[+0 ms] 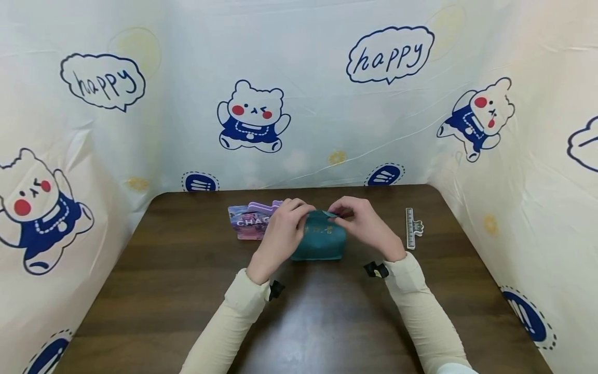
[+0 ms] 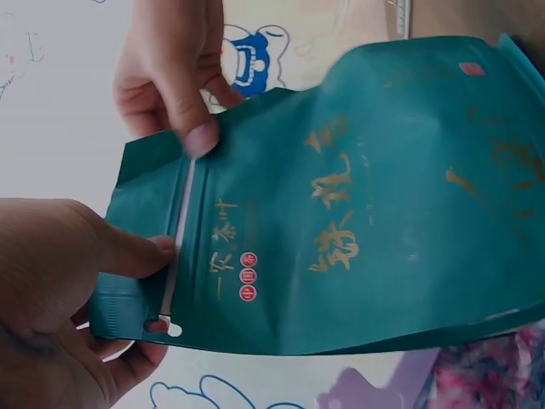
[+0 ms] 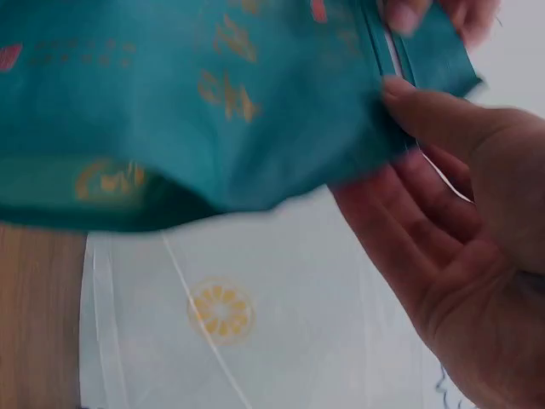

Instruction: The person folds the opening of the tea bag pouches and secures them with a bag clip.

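Note:
A dark green tea pouch (image 1: 319,241) with gold lettering stands on the table between my hands. Its top has a zip strip, seen as a pale line in the left wrist view (image 2: 183,221). With thumb and fingers, my left hand (image 1: 287,228) pinches the pouch top at its left corner. At the opposite corner my right hand (image 1: 364,223) pinches the top edge, thumb at the strip. The right wrist view shows the right hand's (image 3: 477,196) thumb on the front and its fingers behind the pouch.
Behind my left hand stands a purple-pink printed bag (image 1: 249,222) with a lilac clip (image 1: 262,208) on its top. A clear ruler-marked clip (image 1: 411,228) lies to the right on the brown table (image 1: 187,301). Printed cloth (image 1: 308,67) hangs around the table's back and sides.

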A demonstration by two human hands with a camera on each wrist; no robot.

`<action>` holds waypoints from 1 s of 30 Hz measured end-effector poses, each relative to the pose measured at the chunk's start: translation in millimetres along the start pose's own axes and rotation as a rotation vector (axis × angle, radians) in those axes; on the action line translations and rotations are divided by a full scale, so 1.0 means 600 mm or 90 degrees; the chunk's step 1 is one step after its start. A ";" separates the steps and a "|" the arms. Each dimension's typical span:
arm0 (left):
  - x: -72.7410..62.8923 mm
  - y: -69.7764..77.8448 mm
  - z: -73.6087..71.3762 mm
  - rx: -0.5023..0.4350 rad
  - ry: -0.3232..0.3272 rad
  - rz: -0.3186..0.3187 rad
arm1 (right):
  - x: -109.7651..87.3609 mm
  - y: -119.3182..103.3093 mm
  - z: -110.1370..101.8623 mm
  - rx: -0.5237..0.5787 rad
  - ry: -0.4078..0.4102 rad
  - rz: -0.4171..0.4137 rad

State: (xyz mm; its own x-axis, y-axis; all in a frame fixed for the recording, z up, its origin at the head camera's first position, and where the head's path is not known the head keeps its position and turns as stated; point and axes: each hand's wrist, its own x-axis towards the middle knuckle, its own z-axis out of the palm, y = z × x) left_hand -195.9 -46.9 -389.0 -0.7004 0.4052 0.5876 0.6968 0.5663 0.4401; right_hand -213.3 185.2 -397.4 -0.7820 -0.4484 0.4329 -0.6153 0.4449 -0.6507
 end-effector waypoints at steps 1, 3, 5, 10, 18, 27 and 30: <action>-0.001 0.001 -0.001 -0.001 0.001 -0.002 | -0.002 0.003 -0.003 0.007 -0.004 0.011; -0.002 0.004 -0.002 -0.002 0.002 -0.004 | -0.006 0.008 -0.007 0.020 -0.006 0.024; -0.003 0.006 -0.002 -0.004 0.004 -0.003 | -0.010 0.013 -0.009 0.029 -0.005 0.027; -0.005 0.008 0.003 -0.016 0.006 0.005 | -0.018 0.017 -0.010 0.041 -0.005 0.029; -0.008 0.012 0.005 -0.030 -0.001 0.010 | -0.023 0.011 -0.021 0.050 -0.028 0.048; -0.012 0.013 -0.005 0.047 0.018 0.031 | -0.025 0.019 -0.004 0.084 -0.011 0.036; -0.007 0.018 -0.004 0.103 0.017 0.051 | -0.025 0.021 0.001 0.089 0.004 0.014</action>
State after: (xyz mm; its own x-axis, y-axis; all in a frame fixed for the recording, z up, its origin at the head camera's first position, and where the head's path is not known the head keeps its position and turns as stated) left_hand -184.8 -44.2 -385.0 -0.6374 0.4363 0.6351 0.7155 0.6412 0.2775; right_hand -209.4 197.1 -412.6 -0.7964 -0.4346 0.4206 -0.5779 0.3417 -0.7411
